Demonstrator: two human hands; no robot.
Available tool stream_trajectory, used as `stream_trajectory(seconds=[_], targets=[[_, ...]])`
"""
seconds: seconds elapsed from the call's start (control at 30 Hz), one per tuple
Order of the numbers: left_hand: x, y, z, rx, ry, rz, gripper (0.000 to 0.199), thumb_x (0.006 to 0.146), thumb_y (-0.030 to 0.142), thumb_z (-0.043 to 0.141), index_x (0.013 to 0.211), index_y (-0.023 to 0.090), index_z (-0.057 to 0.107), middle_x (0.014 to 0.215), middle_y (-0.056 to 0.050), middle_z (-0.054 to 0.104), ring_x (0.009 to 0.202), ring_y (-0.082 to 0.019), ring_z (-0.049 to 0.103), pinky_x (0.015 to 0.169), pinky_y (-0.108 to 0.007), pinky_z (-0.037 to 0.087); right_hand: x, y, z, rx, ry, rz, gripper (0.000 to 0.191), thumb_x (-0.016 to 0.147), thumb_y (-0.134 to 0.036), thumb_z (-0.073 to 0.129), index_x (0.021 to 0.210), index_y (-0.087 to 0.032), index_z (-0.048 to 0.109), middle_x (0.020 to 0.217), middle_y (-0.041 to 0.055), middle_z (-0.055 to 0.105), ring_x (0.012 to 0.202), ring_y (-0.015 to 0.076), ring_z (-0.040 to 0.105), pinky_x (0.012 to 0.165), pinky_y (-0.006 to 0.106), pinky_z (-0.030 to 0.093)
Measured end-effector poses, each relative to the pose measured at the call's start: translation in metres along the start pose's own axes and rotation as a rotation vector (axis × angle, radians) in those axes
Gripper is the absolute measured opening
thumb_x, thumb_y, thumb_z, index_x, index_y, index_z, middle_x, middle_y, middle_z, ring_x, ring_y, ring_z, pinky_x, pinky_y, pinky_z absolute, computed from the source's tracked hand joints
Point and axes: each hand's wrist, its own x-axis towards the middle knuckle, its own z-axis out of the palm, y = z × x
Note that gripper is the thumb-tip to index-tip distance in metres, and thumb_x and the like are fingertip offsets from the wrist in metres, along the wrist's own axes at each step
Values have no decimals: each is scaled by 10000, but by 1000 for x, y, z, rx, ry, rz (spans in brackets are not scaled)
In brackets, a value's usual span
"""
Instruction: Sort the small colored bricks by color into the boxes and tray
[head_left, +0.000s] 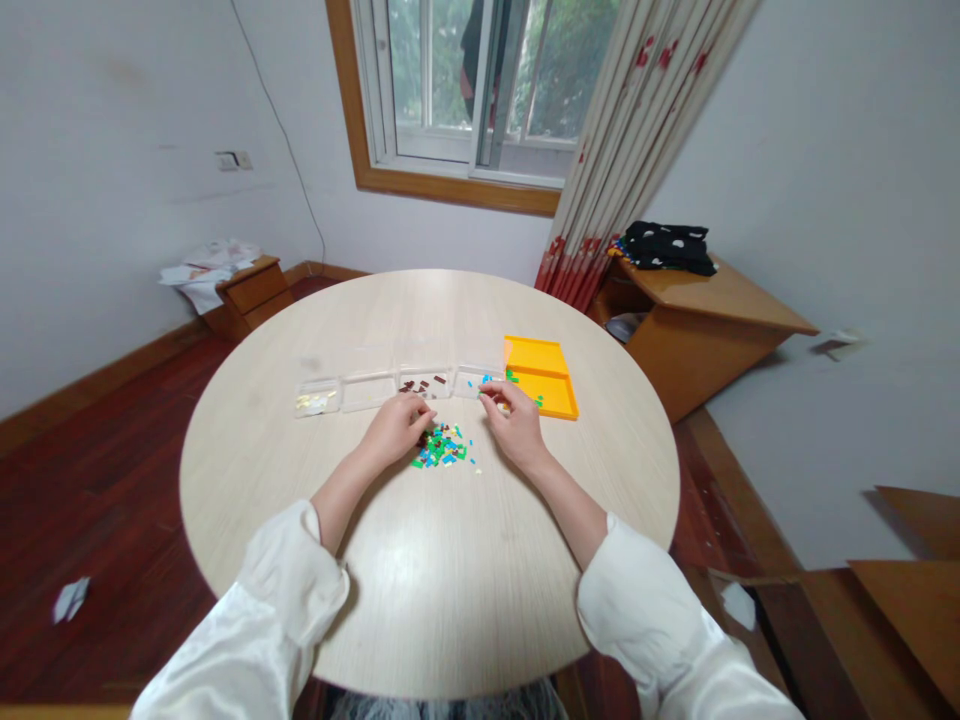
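A loose pile of small green, blue, brown and cream pieces (442, 447) lies on the round table. At its upper left edge my left hand (399, 428) has its fingers pinched together; what they hold, if anything, is hidden. My right hand (515, 424) is closed in a pinch at the front edge of a clear box with blue pieces (466, 382), and anything between its fingertips is too small to make out. Left of that box are a clear box with brown pieces (442, 394), a clear box (367, 393) and one with cream pieces (317, 411). An open yellow case (559, 394) holds green pieces.
The round pale table (450, 580) fills the middle. Behind it are a window and a patterned curtain (600, 170). A wooden desk (690, 300) with folded dark cloth (667, 248) stands at the right, a small cabinet (255, 290) with papers at the left.
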Motion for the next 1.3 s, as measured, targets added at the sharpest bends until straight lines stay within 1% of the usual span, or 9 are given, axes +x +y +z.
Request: stream_trajectory(seconds=[0.13, 0.3, 0.37, 0.47, 0.53, 0.67, 0.83, 0.9, 1.3], targets=[[0, -1, -2, 44, -13, -13, 199, 812, 225, 493, 689, 143, 627, 752, -64, 617, 752, -184, 557, 739, -310, 432, 11, 6, -19, -130, 134, -30, 140, 829, -224, 497, 809, -189, 631, 798, 48, 636, 741, 168, 575, 675, 310, 466], [0, -4, -4, 32, -43, 14, 183, 797, 214, 500, 736, 144, 657, 802, -69, 627, 784, -178, 562, 748, -295, 437, 21, 22, -44, -220, 326, 17, 157, 825, -220, 472, 825, -183, 625, 822, 54, 600, 772, 172, 552, 684, 316, 460], [0, -5, -7, 40, -55, 11, 189, 793, 214, 497, 735, 143, 662, 802, -71, 630, 782, -180, 564, 745, -294, 436, 22, 28, -50, -257, 367, 38, 168, 821, -224, 467, 837, -184, 629, 847, 59, 578, 817, 183, 542, 727, 339, 459], [0, -9, -12, 64, -71, -20, 201, 783, 200, 483, 732, 141, 668, 797, -72, 636, 765, -180, 567, 729, -290, 434, 22, 34, -51, -313, 406, 64, 188, 814, -223, 466, 885, -187, 636, 918, 76, 552, 931, 211, 511, 853, 405, 423], [-1, -13, -15, 70, -71, -37, 202, 774, 191, 480, 731, 142, 671, 794, -68, 642, 757, -177, 569, 720, -284, 432, 21, 35, -50, -336, 412, 76, 205, 813, -224, 465, 925, -190, 633, 958, 83, 538, 977, 222, 487, 908, 434, 388], [-1, -20, -17, 31, -91, -38, 176, 768, 201, 517, 732, 147, 681, 770, -57, 646, 734, -162, 570, 700, -269, 434, 20, 33, -47, -335, 392, 88, 224, 816, -231, 457, 969, -199, 618, 987, 86, 525, 996, 226, 467, 925, 442, 372], [-3, -20, -16, -84, -180, 97, 181, 781, 134, 524, 795, 155, 704, 828, -66, 639, 808, -155, 578, 770, -272, 448, 19, 34, -45, -314, 351, 88, 227, 809, -231, 456, 979, -211, 606, 991, 80, 532, 980, 223, 470, 882, 428, 394], [-3, -20, -15, -98, -198, 122, 195, 783, 113, 523, 815, 162, 709, 849, -68, 631, 829, -154, 577, 785, -275, 453, 19, 35, -44, -308, 337, 91, 230, 803, -230, 460, 982, -210, 603, 998, 81, 535, 980, 223, 473, 870, 424, 398], [-3, -16, -16, -54, -248, 90, 216, 753, 87, 510, 800, 152, 711, 812, -74, 654, 781, -157, 586, 768, -286, 459, 19, 34, -41, -269, 303, 94, 228, 798, -239, 467, 977, -204, 603, 999, 83, 554, 958, 221, 488, 834, 408, 415]])
